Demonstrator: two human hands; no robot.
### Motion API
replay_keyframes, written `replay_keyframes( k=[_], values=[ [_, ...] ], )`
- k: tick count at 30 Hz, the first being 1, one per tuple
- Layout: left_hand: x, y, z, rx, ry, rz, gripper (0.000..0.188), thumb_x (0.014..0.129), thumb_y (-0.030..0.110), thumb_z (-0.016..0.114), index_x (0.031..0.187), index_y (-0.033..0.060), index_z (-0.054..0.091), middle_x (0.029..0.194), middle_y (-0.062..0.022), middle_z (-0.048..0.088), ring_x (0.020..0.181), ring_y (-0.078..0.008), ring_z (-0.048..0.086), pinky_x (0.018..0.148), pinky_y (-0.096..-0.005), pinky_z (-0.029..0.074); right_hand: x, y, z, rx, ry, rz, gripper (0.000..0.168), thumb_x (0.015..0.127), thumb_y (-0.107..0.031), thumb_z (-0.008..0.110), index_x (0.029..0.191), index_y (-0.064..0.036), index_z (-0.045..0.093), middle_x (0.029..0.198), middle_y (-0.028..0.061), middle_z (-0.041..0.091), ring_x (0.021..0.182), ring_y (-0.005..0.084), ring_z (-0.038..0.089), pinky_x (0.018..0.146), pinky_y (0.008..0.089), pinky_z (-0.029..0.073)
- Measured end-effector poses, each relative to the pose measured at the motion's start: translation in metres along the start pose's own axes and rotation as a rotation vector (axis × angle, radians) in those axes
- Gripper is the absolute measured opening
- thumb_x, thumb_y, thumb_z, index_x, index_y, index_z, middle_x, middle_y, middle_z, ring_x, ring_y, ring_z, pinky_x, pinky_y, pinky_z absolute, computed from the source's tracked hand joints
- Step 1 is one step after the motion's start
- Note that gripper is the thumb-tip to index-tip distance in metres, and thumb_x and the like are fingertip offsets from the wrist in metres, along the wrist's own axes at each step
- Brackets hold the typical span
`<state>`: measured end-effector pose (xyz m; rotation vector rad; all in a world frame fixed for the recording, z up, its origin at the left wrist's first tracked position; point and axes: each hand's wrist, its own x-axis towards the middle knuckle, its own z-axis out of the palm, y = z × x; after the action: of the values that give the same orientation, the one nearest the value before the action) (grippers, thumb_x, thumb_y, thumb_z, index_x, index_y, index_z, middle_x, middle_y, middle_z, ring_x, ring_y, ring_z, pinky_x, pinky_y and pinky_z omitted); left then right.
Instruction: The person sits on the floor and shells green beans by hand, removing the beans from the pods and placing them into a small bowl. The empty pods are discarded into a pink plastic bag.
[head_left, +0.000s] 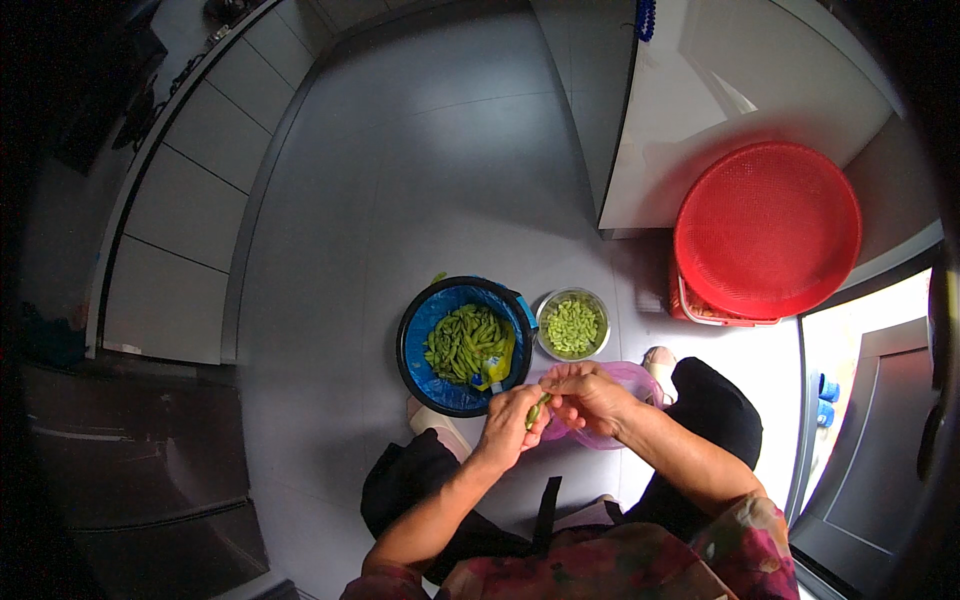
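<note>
Between my two hands, a green bean pod (535, 412) is held above the floor. My left hand (507, 430) has its fingers closed around the pod. The thumb and fingertips of my right hand (592, 395) pinch at its upper end. Beneath my right hand lies a translucent pink plastic bag (634, 379), its contents mostly hidden. Just ahead on the left stands a black bin (405, 352) lined with a blue bag, holding many green pods (465, 341) and a yellow wrapper (498, 367). To its right, a round metal bowl (604, 341) contains shelled green beans (573, 327).
A large red mesh basket (769, 229) rests tilted on a red pail (679, 298) at the right, beside a white cabinet (690, 165). Pale drawers (184, 195) line the left. A dark door (874, 427) stands at the lower right, near blue slippers (826, 401).
</note>
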<state>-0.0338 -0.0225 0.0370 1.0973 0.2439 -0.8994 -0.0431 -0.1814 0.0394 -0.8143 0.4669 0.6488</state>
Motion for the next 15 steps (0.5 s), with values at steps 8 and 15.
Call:
replay_keyframes(
  k=[8, 15],
  values=[
    [-0.002, 0.011, -0.014, 0.013, -0.205, -0.179, 0.02, 0.084, 0.021, 0.046, 0.082, 0.0022, 0.053, 0.066, -0.0063, 0.051, 0.042, -0.0074, 0.039, 0.033, -0.0179, 0.026, -0.007, -0.02, 0.01, -0.61, 0.114, -0.247, 0.01, 0.082, -0.009, 0.054, 0.079, 0.001, 0.054, 0.057, 0.0043, 0.053, 0.042, 0.008, 0.047, 0.039, 0.0216, 0.037],
    [0.007, -0.005, -0.029, -0.216, -0.151, -0.358, 0.019, 0.086, 0.023, 0.045, 0.08, 0.006, 0.051, 0.067, -0.0054, 0.051, 0.044, -0.0097, 0.041, 0.032, -0.019, 0.027, 0.001, -0.003, 0.018, -1.255, 0.218, -0.584, 0.013, 0.075, -0.009, 0.056, 0.075, 0.004, 0.056, 0.063, 0.0136, 0.06, 0.061, 0.0234, 0.062, 0.055, 0.0323, 0.047]
  ],
)
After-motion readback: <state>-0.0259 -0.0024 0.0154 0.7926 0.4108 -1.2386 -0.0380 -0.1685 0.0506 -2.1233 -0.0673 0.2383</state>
